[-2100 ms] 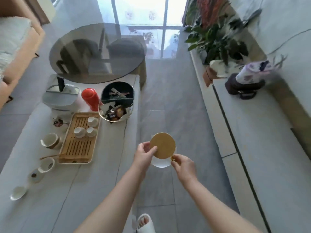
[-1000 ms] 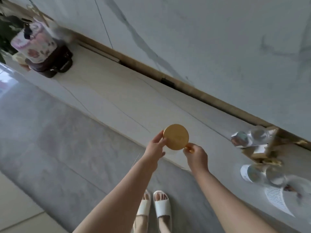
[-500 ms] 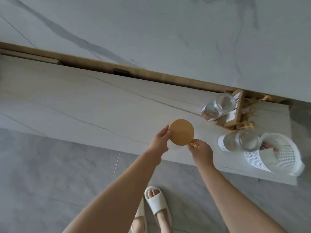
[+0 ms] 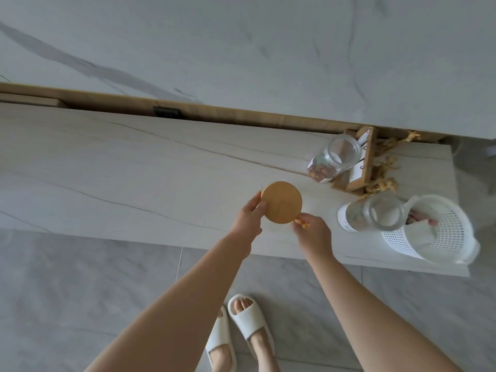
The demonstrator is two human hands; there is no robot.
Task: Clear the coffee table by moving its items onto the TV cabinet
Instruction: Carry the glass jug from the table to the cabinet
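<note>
I hold a glass jar with a round wooden lid point(image 4: 281, 202) over the pale stone top of the TV cabinet point(image 4: 134, 170). My left hand point(image 4: 248, 220) grips its left side and my right hand point(image 4: 312, 236) grips its right side. The lid hides the jar's glass body, so I cannot tell whether it touches the cabinet top. The coffee table is out of view.
To the right on the cabinet stand a glass jar with nuts point(image 4: 334, 158), a second glass jar point(image 4: 373, 213), a white perforated basket point(image 4: 434, 229) and a small wooden frame with dried stems point(image 4: 361, 167). A marble wall rises behind. My feet in white slippers point(image 4: 241, 331) stand on grey floor tiles.
I have turned from the coffee table to face the TV cabinet, carrying the lidded jar in both hands. In the last half second the jar moved slightly forward over the cabinet top.
</note>
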